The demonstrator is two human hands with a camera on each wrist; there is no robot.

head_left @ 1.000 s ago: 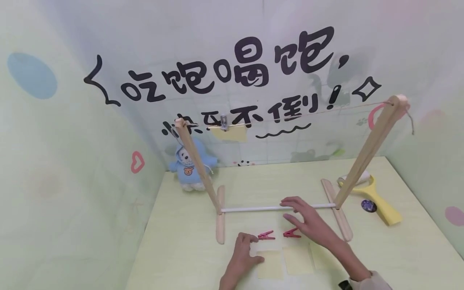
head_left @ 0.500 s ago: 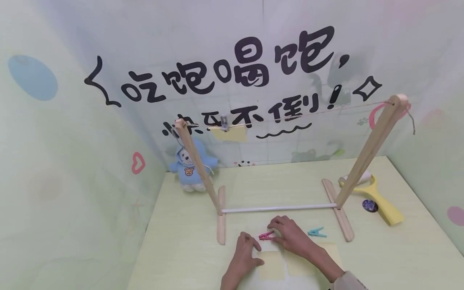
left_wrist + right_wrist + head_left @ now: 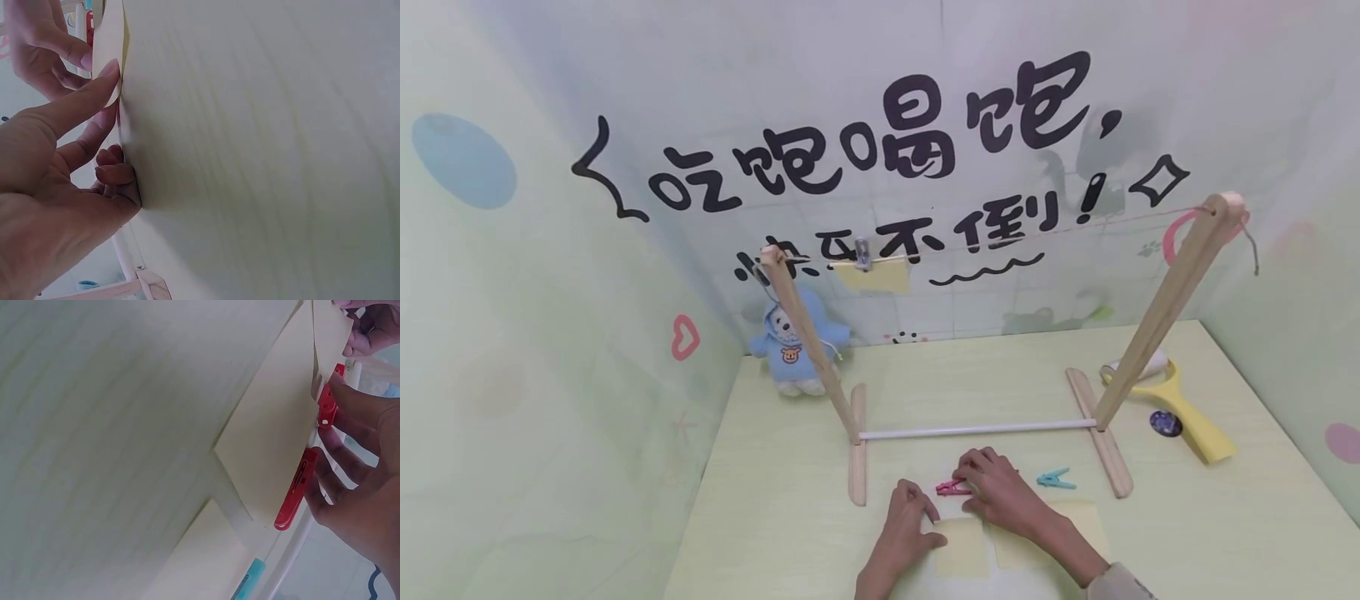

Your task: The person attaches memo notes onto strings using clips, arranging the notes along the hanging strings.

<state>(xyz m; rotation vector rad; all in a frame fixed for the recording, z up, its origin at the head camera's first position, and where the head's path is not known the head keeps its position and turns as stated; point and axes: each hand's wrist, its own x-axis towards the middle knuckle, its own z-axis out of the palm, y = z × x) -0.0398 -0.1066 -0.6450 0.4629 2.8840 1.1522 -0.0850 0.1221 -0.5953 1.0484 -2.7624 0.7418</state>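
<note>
My left hand (image 3: 901,533) pinches the left edge of a pale yellow paper note (image 3: 964,550) between thumb and forefinger. In the left wrist view, that note (image 3: 111,37) is partly raised off the table. Just to the right, my right hand (image 3: 1003,496) pinches a pink clothespin (image 3: 950,488) by its handle end, thumb on one side and fingers on the other. The right wrist view shows the clothespin (image 3: 327,406) looking red, beside a second red clothespin (image 3: 297,487) near the fingers. More notes (image 3: 1086,521) lie partly under the right forearm.
A wooden frame with a white crossbar (image 3: 977,431) stands behind the hands. From its string hangs a note (image 3: 880,275) under a grey clip (image 3: 862,252). A blue clothespin (image 3: 1056,479), a yellow-handled roller (image 3: 1195,421) and a dark round disc (image 3: 1166,423) lie rightward; a plush toy (image 3: 793,350) sits back left.
My right hand has come left and down to the left pink clothespin and grips it, uncovering the blue one. The left hand stays at the note, whose near edge now lifts slightly.
</note>
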